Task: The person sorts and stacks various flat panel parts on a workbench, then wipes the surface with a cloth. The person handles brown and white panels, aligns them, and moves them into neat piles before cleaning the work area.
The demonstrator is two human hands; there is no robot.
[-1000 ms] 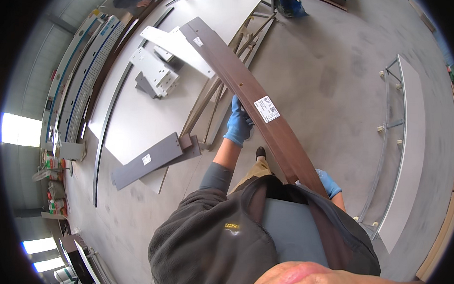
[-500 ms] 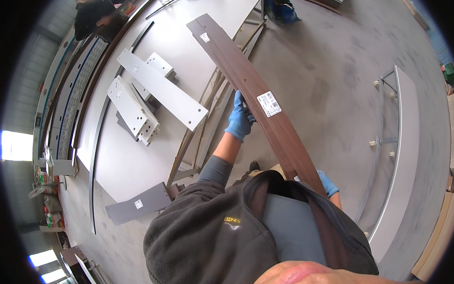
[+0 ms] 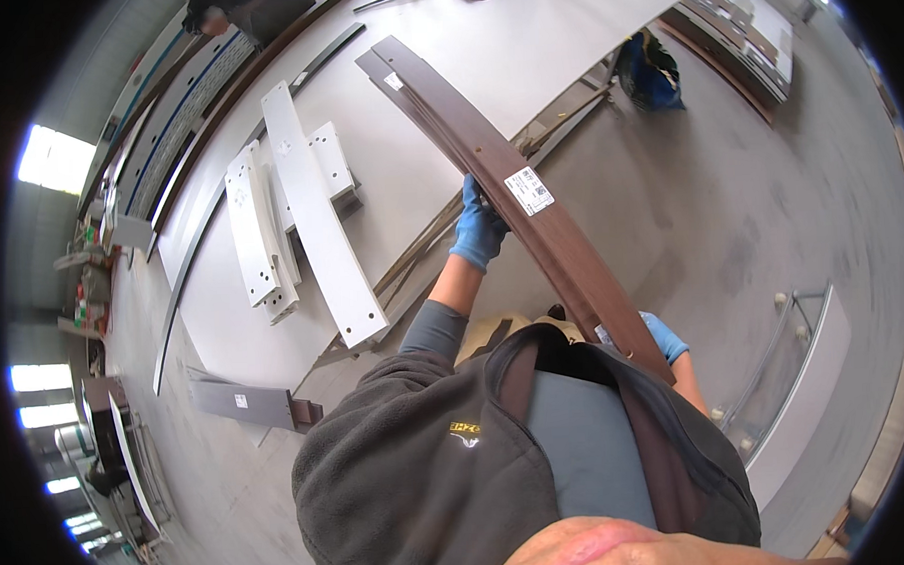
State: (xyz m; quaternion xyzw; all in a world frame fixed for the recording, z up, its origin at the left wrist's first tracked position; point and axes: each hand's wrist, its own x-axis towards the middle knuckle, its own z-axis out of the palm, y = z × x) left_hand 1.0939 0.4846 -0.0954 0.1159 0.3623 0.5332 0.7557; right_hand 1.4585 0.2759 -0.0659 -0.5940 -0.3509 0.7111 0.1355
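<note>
A long dark brown wood-look board with white labels slants across the view, its far end over the table and its near end close to my body. My left hand, in a blue glove, grips its left edge around the middle. Near the lower end, my right hand, also gloved in blue, holds the right side; most of its fingers are hidden behind the board. White drilled panels lie on the big pale table, left of my left hand.
Grey boards jut out at the table's near left corner. A wheeled cart stands on the floor to my right. At the far right is a stack of panels, with a dark blue bag beside the table. Another person bends at the far left.
The view has turned rightward, so the table and its panels appear rotated and the cart sits lower. The brown board, still in both hands, now overlaps more of the table.
</note>
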